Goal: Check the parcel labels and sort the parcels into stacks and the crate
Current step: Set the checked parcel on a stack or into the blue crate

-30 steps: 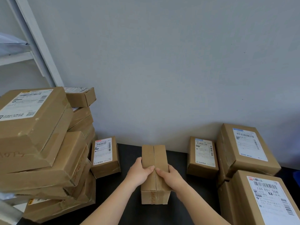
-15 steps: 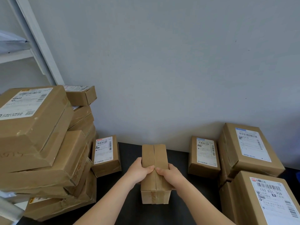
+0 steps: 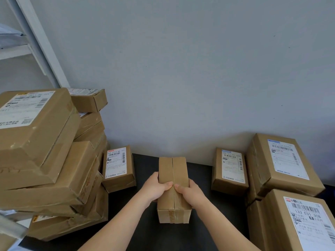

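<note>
Head view: left hand point(image 3: 156, 189) and right hand point(image 3: 190, 192) clamp the narrow box point(image 3: 173, 169) resting mid-table point(image 3: 199, 171), thumbs meeting at its seam. No label shows on top; I'd guess it needs turning over before sorting.

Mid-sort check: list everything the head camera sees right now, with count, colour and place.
held parcel: one, brown, no label showing, centre of the table
left stack: several brown parcels, uneven pile at far left, top one labelled
left small parcel: one, brown, white label, beside the left stack
right small parcel: one, brown, white label, right of centre by the wall
right pile: brown parcels, two large labelled ones on top, far right
table: one, black
wall: grey, behind
shelf frame: white, upper left
left hand, right hand: both grip the held parcel, thumbs on top
</note>
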Demonstrator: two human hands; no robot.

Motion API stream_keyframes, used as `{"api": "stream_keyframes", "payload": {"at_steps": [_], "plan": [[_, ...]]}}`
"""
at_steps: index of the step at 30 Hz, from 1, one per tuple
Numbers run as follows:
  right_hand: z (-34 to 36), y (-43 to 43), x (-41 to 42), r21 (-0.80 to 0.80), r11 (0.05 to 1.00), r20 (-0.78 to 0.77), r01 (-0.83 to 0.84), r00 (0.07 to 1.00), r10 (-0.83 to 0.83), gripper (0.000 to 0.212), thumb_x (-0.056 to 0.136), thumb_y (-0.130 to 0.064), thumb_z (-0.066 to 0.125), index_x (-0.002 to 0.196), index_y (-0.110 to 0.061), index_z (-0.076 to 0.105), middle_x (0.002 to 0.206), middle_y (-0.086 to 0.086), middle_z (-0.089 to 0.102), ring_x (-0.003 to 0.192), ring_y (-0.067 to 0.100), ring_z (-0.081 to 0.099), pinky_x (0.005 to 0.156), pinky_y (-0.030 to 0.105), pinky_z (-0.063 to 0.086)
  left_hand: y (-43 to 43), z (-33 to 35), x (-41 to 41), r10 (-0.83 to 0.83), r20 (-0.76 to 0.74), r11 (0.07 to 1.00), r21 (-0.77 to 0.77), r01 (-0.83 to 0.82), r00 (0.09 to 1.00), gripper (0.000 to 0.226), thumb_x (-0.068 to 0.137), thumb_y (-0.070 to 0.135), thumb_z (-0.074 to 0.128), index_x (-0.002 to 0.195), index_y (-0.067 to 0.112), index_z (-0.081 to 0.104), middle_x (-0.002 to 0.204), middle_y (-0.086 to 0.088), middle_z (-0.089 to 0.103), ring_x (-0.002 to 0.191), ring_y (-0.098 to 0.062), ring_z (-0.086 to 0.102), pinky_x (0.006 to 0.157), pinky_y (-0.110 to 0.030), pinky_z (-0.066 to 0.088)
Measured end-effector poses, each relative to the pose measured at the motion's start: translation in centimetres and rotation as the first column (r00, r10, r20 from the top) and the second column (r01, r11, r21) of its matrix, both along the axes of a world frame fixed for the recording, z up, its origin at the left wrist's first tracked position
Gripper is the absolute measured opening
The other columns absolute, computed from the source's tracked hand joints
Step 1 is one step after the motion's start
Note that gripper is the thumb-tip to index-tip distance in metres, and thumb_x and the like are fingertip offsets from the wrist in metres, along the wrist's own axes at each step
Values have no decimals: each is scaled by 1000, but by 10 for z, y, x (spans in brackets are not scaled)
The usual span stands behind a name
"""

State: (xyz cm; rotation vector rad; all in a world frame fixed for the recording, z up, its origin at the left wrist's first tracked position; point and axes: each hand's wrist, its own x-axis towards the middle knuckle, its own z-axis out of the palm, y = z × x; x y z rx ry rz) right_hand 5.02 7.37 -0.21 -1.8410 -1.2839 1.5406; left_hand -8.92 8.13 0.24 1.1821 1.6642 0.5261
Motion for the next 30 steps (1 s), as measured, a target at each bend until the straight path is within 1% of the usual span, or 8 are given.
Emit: {"api": "stream_keyframes", "payload": {"at_steps": [6, 11, 15, 20, 24, 27, 30], "plan": [[-1, -1, -1, -2, 1000, -4, 17, 1000, -17, 62, 94, -34, 55, 145, -16, 25, 138, 5, 46, 123, 23, 48, 101, 36, 41, -1, -3, 0, 6, 3, 1000, 4, -6, 1000, 59, 89, 31, 64, 139, 21, 35, 134, -1, 49, 121, -21, 50, 99, -42, 45], [1, -2, -2, -17, 1000, 11, 13, 1000, -13, 64, 94, -36, 55, 146, -15, 24, 138, 5, 45, 123, 23, 48, 100, 36, 41, -6, -1, 1, 6, -5, 1000, 27, -6, 1000, 57, 90, 32, 61, 140, 20, 35, 134, -1, 50, 120, -20, 50, 101, -39, 44], [3, -2, 3, -45, 999, 1, 10, 1000, -10, 65, 92, -39, 58, 144, -15, 29, 136, 6, 48, 121, 23, 50, 101, 37, 41, -9, 6, 3, -15, 1, 999, 31, 15, 1000, 56, 92, 33, 59, 140, 18, 36, 132, -1, 51, 118, -18, 51, 101, -38, 44], [11, -4, 9, -103, 994, 8, 20, 1000, -19, 59, 91, -40, 58, 140, -14, 36, 134, 8, 51, 122, 25, 51, 105, 41, 42, -13, 16, 6, -65, -1, 998, 27, 65, 998, 58, 92, 36, 58, 142, 19, 33, 136, -2, 48, 121, -19, 49, 100, -37, 44], [11, -8, 12, -115, 992, 7, 54, 999, -53, 55, 91, -38, 58, 137, -13, 40, 130, 8, 54, 119, 25, 52, 102, 40, 44, -16, 19, 8, -34, 42, 999, 1, 34, 999, 58, 94, 41, 52, 143, 16, 32, 138, -3, 46, 123, -22, 48, 97, -37, 44], [12, -9, 11, -110, 991, 22, 78, 997, -76, 55, 91, -41, 58, 136, -14, 42, 128, 7, 55, 117, 26, 53, 103, 43, 44, -16, 20, 10, 0, 83, 1000, 0, 0, 997, 61, 95, 49, 46, 144, 15, 32, 139, -4, 46, 124, -22, 48, 99, -39, 42], [17, -7, 10, -95, 991, 9, 99, 995, -98, 55, 91, -42, 57, 137, -13, 42, 129, 8, 55, 119, 27, 53, 104, 45, 43, -17, 24, 14, 23, 84, 999, 32, -26, 996, 63, 95, 53, 41, 144, 14, 32, 141, -5, 45, 127, -23, 45, 102, -39, 39]]}}
